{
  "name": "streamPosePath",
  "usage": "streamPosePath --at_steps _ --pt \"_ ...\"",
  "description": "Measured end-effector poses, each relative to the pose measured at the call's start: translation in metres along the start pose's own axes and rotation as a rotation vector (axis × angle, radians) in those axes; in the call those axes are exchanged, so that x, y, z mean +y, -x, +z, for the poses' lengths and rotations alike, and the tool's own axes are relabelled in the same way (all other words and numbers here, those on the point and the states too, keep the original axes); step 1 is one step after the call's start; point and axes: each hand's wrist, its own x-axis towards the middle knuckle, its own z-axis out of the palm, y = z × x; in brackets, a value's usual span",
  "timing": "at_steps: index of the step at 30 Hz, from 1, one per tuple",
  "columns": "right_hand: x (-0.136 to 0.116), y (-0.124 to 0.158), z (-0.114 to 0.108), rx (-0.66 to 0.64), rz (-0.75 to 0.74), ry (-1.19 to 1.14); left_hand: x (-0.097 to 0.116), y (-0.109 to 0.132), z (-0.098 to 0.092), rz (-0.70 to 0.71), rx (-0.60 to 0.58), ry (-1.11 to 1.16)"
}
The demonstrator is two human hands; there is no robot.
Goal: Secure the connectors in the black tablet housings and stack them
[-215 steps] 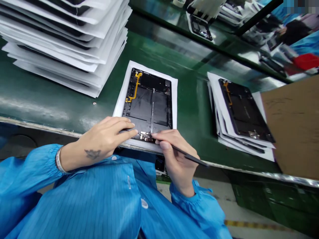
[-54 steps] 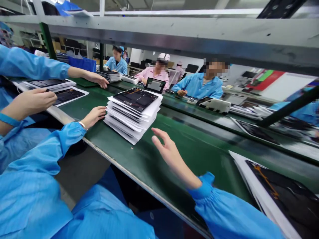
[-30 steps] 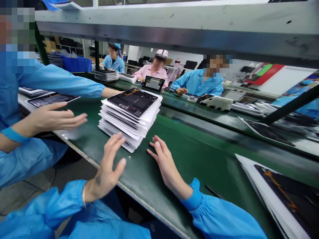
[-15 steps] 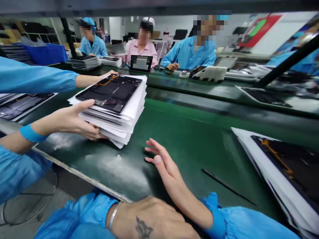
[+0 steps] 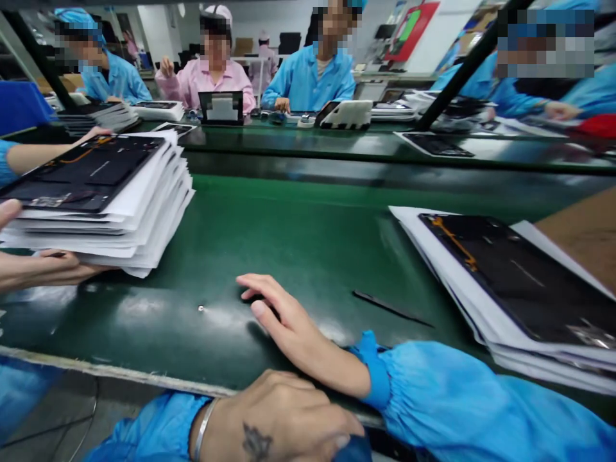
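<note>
My right hand (image 5: 289,327) reaches in from the right over the green tabletop (image 5: 289,237), fingers apart and holding nothing. Left of its fingertips lies a tiny shiny part (image 5: 201,308), perhaps a screw. To its right is a thin black stick-like tool (image 5: 392,308). At the bottom edge, my left hand (image 5: 274,420), with a tattoo and a metal bracelet, is curled closed. A bit of dark blue shows by its thumb; whatever it grips is hidden. A co-worker's hands hold a stack of white sheets (image 5: 163,212) at left, topped by a black tablet-like housing (image 5: 91,170).
On the right, a black housing (image 5: 524,276) with an orange flex cable lies on white sheets (image 5: 462,301). A brown cardboard piece (image 5: 582,237) is behind it. Across the bench, several people work among devices. A dark slanted post (image 5: 462,77) rises at the far side.
The view has swung right, showing more of the right-hand stack. The co-worker's stack has moved left, away from the tiny shiny part. My right hand is slightly nearer that part.
</note>
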Motion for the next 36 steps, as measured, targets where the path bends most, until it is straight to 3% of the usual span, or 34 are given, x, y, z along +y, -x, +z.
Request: streamPosePath --at_steps 4,6,8,11,17,21,26,36 --pt "-0.001 0.002 0.004 -0.092 -0.213 0.237 0.017 -0.014 0.006 0.195 -0.215 0.198" --pt "0.000 0.002 -0.001 -0.165 -0.370 0.482 0.023 -0.018 0.010 0.269 -0.294 0.257" --pt "0.003 0.003 -0.015 -0.221 -0.452 0.813 0.024 -0.019 0.013 0.309 -0.291 0.233" --pt "0.008 0.015 -0.055 -0.194 -0.364 1.121 0.019 -0.019 0.016 0.354 -0.229 0.179" --pt "0.015 0.076 -0.135 -0.005 -0.056 1.299 0.016 -0.021 0.020 0.436 -0.121 0.121" --pt "0.018 0.101 -0.154 0.042 0.089 1.296 0.016 -0.023 0.020 0.437 -0.095 0.096" --pt "0.019 0.096 -0.149 0.059 0.135 1.162 0.014 -0.020 0.020 0.406 -0.102 0.090" --pt "0.011 0.095 -0.150 0.337 0.112 0.490 0.012 -0.009 0.027 0.310 -0.156 0.152"
